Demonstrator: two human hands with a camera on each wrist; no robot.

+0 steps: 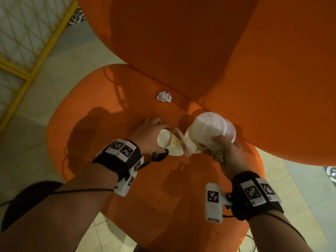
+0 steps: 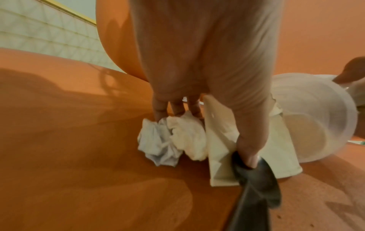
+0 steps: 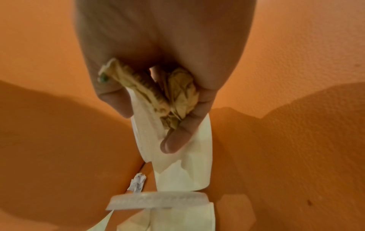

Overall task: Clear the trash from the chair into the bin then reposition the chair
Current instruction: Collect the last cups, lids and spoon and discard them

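Observation:
The orange chair (image 1: 112,110) fills the head view. On its seat my left hand (image 1: 154,128) pinches a flattened cream paper cup (image 2: 219,156) and a black plastic spoon (image 2: 256,187) under the thumb. Its fingertips (image 2: 160,111) press on crumpled white tissue (image 2: 171,140). To the right, my right hand (image 1: 218,142) grips stacked translucent plastic cups (image 1: 209,128), with a crumpled yellowish wrapper (image 3: 173,96) bunched in the palm. A small ball of white paper (image 1: 164,96) lies loose near the seat's back. No bin is in view.
The chair's tall orange backrest (image 1: 218,51) rises right behind the hands. A yellow-framed lattice panel (image 1: 27,42) stands on the tiled floor at the left. Thin black cables (image 1: 249,239) lie on the floor beside the chair.

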